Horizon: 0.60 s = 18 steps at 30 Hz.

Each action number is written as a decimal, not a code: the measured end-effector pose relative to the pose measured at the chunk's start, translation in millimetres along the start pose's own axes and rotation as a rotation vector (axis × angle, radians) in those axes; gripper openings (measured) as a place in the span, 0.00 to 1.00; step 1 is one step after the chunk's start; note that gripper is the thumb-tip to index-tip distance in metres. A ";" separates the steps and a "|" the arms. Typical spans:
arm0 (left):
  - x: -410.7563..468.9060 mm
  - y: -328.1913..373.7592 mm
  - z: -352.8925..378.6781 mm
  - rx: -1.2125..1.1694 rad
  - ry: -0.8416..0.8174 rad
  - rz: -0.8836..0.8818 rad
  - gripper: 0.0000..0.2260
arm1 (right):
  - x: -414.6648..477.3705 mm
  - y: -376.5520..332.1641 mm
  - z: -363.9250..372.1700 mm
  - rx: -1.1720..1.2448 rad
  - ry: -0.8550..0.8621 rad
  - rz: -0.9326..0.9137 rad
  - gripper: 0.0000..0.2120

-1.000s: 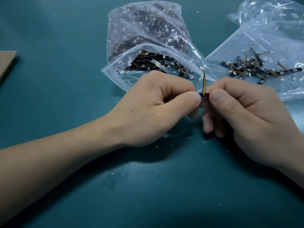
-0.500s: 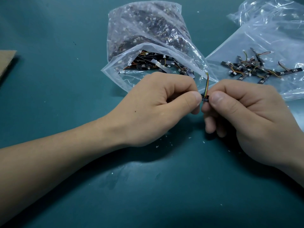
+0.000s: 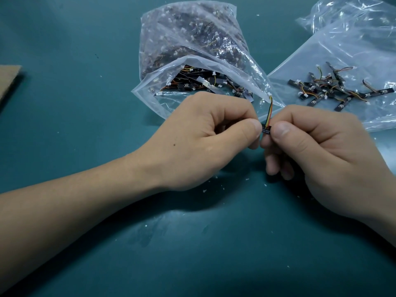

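My left hand (image 3: 205, 142) and my right hand (image 3: 325, 151) meet thumb to thumb above the green mat. Between them they pinch a small black circuit strip (image 3: 266, 130), mostly hidden by the fingers. A short bundle of coloured wires (image 3: 269, 112) rises from the strip and ends in a white connector (image 3: 270, 95). Behind my hands lies an open clear plastic bag (image 3: 192, 50) full of the same black strips with wires. To the right, several such strips (image 3: 334, 88) lie spread on a flat clear bag (image 3: 347, 50).
A piece of brown cardboard (image 3: 8, 80) lies at the left edge. Small white flecks (image 3: 204, 191) are scattered on the green mat (image 3: 192, 254) under and around my hands.
The wire bundle has tilted slightly to the right and the strip sits a little lower between my thumbs. Both hands stay in nearly the same place.
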<state>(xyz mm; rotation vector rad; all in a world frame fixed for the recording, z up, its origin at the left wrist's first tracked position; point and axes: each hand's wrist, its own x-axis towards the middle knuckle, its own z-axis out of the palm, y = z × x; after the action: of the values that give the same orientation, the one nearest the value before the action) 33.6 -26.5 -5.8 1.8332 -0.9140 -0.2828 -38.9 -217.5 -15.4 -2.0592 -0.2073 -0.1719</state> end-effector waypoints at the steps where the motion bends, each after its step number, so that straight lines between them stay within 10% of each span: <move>1: 0.1 0.1 -0.2 -0.002 0.005 0.002 0.11 | 0.1 -0.3 0.1 0.006 0.001 0.003 0.13; 18: -0.4 0.2 1.2 0.014 0.027 -0.008 0.10 | -0.2 -2.5 -1.4 -0.080 -0.052 -0.021 0.14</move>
<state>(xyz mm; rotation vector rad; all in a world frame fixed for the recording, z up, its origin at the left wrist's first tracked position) 32.6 -27.1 -6.2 1.8496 -0.8925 -0.2570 -39.7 -217.6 -12.7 -2.1429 -0.2578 -0.1411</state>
